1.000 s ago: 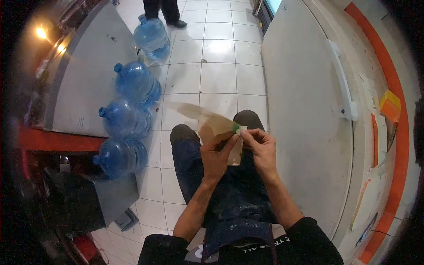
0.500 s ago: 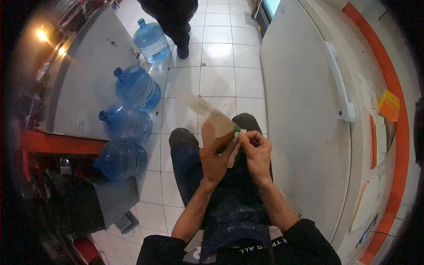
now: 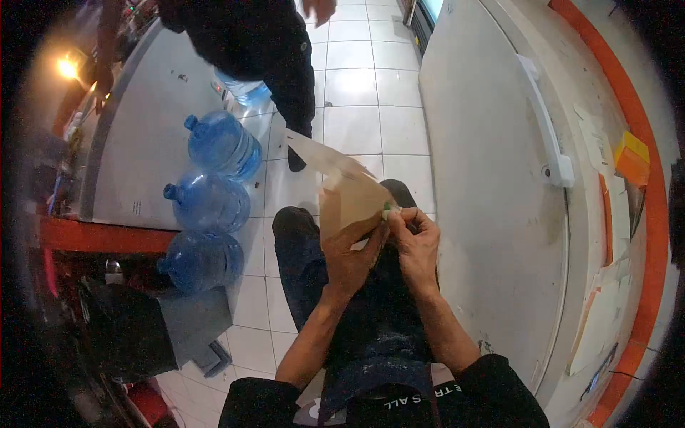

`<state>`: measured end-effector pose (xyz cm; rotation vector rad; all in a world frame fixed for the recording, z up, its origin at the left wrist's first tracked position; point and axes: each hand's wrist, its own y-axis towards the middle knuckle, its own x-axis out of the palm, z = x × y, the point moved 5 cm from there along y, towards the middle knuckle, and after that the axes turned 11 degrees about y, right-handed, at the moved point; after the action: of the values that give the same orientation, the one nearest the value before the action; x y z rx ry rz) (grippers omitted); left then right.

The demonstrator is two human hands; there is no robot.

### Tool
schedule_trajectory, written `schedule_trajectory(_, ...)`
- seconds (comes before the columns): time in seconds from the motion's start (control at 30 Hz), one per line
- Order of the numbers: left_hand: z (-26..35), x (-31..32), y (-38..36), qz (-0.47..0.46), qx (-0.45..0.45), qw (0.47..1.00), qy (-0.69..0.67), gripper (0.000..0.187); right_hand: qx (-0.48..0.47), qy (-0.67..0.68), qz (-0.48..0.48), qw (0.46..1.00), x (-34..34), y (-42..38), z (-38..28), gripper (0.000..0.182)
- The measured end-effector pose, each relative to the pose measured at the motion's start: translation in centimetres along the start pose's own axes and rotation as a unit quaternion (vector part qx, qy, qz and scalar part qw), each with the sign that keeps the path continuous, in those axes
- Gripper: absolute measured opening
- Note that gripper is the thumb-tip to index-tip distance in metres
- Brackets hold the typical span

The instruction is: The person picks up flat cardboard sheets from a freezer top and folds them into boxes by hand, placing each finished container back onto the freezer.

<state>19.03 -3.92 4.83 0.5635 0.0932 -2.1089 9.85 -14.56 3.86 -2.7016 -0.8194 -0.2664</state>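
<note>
Seated person, head view looking down over own lap, dark trousers (image 3: 307,264). Both hands meet above the knees, near frame centre.

Left hand (image 3: 347,253): fingers closed on the lower edge of a brown paper piece (image 3: 349,201). The paper stands up from the hand and fans toward 11 o'clock, ending in a paler pointed flap. Grip is narrow, thumb pressed against the sheet.

Right hand (image 3: 416,239): fingertips pinched tight at the paper's right edge, at 3 o'clock from the sheet. A small green item (image 3: 387,209) shows just at the pinch, touching the paper; too small to identify. The two hands touch at the fingertips.

Surroundings:
- Three blue water jugs (image 3: 207,203) lie in a row on the white tiled floor (image 3: 357,121), at 9 to 10 o'clock from the hands, just beside a grey counter (image 3: 143,143). A further jug is partly hidden behind a standing figure.
- Another person (image 3: 250,43) in dark clothing stands at 11 o'clock, well apart from the hands, one hand (image 3: 319,8) at the top edge.
- A grey door with a white handle (image 3: 546,121) fills the 2 to 4 o'clock side, near the right forearm.
- An orange box (image 3: 633,160) sits at the far right, at 2 o'clock.
</note>
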Motion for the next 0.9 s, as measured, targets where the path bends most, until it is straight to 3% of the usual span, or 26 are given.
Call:
schedule_trajectory(0.07,1.1,0.0,0.0,0.071,0.144,0.987,0.011,0.023,-0.004,0.028,-0.007,1.000,-0.2,-0.3,0.0,0.024)
schedule_trajectory(0.1,1.4,-0.1,0.0,0.069,0.146,0.987,0.013,0.023,-0.014,0.053,-0.015,0.998,-0.2,-0.4,-0.2,0.025)
schedule_trajectory(0.2,2.8,-0.1,0.3,0.036,0.139,0.987,0.065,0.023,-0.017,0.101,-0.020,0.995,-0.7,-0.1,-0.1,0.027)
schedule_trajectory(0.27,2.0,0.5,0.5,-0.017,-0.002,0.999,-0.045,0.022,-0.005,0.093,-0.018,0.995,-0.7,0.0,-0.6,0.026)
schedule_trajectory(0.4,1.2,0.6,0.6,-0.005,-0.008,0.999,-0.041,0.022,0.041,0.045,-0.012,0.998,-0.5,0.3,-0.9,0.024)
schedule_trajectory(0.6,1.2,0.6,0.9,0.008,-0.012,0.998,-0.057,0.019,0.072,0.083,-0.033,0.993,-0.9,1.0,0.6,0.027)
schedule_trajectory(0.8,1.3,0.8,0.9,-0.005,0.020,0.999,-0.041,0.019,0.061,0.003,-0.016,0.998,-1.4,1.5,0.3,0.027)
schedule_trajectory(0.9,1.0,1.3,0.8,-0.003,0.015,0.999,-0.040,0.018,0.027,0.052,-0.019,0.998,-1.4,1.4,0.4,0.026)
